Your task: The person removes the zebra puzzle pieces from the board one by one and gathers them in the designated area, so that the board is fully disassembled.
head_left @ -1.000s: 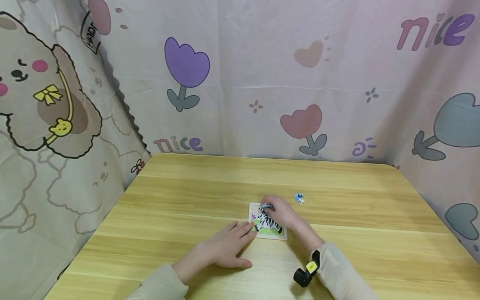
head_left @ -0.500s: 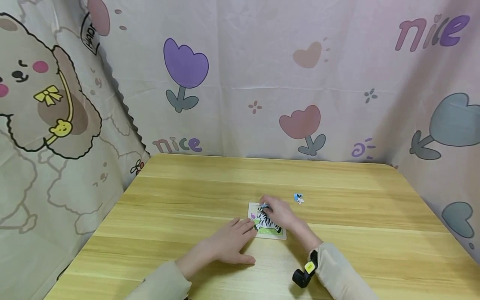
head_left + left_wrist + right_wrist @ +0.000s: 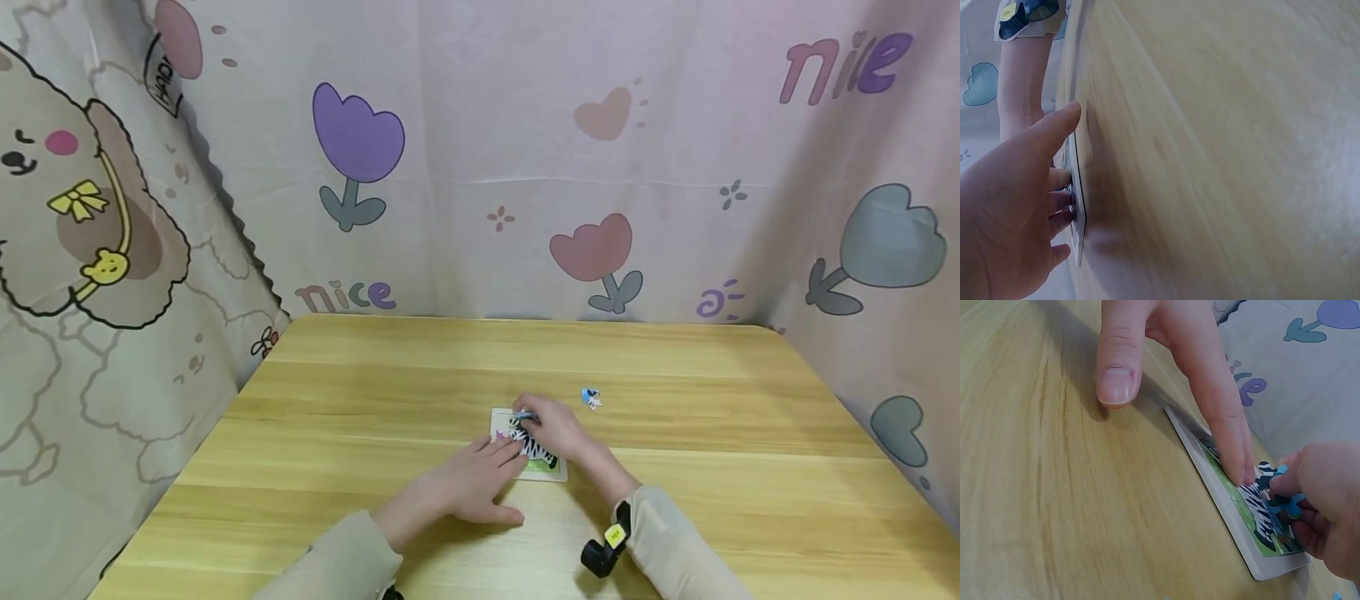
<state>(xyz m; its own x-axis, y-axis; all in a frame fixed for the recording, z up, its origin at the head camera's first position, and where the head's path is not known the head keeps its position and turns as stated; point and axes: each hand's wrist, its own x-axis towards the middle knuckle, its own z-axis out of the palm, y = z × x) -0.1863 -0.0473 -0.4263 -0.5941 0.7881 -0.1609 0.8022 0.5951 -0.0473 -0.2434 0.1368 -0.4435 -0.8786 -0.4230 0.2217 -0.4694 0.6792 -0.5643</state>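
A small framed zebra jigsaw puzzle (image 3: 553,476) lies flat on the wooden table in the head view. My right hand (image 3: 558,429) pinches a blue puzzle piece (image 3: 1285,504) between thumb and fingers, right over the puzzle's upper part; the right wrist view shows the piece tilted, close over the picture. My left hand (image 3: 480,481) has its fingers straight, with the fingertips resting on the zebra picture and the thumb spread toward me. Part of the picture is hidden under both hands. One loose blue and white puzzle piece (image 3: 591,398) lies on the table beyond my right hand.
The wooden table (image 3: 360,375) reaches back to a patterned curtain (image 3: 465,125) behind it. Another patterned cloth (image 3: 112,375) hangs along the left side. A black wrist camera (image 3: 606,546) sits on my right wrist, above the tabletop.
My left fingers have slid right, further onto the puzzle, covering more of the zebra. The right hand still holds the piece at the upper part. The head view has shifted slightly.
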